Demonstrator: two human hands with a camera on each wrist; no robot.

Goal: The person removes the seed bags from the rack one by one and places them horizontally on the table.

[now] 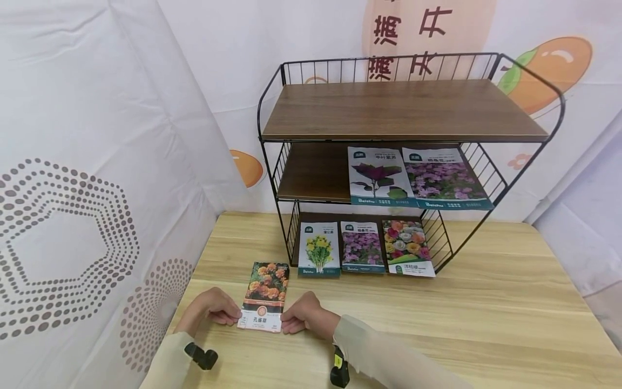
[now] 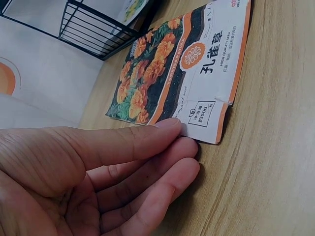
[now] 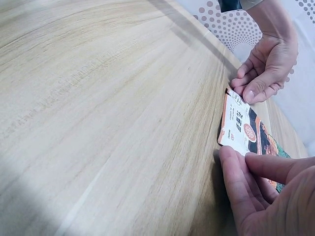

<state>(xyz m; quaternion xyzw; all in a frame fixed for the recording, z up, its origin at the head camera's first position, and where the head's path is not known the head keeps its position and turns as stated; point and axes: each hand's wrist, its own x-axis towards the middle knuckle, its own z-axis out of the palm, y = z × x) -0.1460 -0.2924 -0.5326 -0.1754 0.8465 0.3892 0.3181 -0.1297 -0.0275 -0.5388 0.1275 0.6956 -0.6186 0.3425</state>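
- The step in hand looks like taking hold of or squaring up the orange-flower packet (image 1: 264, 286), which lies face up on the desk (image 1: 510, 302), to the near left of the rack (image 1: 398, 108).
- The left hand (image 1: 218, 305) pinches the packet's near left corner, thumb over the edge and the other fingers curled beneath or beside it.
- The right hand (image 1: 308, 313) pinches the near right corner in the same way, its fingers drawn together with little gap.
- Any move from here would call for an even grip at both corners, since the thin packet could bend or swing askew.
- The rack's near left upright (image 1: 282, 232) stands just beyond the packet's far right corner and could catch it.
- On the bottom shelf, from left to right, lie a yellow-flower packet (image 1: 319, 248), a small purple-flower packet (image 1: 362, 246) and a mixed-flower packet (image 1: 407, 246); they reach the near edge.
- On the middle shelf, toward the right, lie a purple-leaf packet (image 1: 376, 173) and a large purple-flower packet (image 1: 442, 175), beneath the top shelf.
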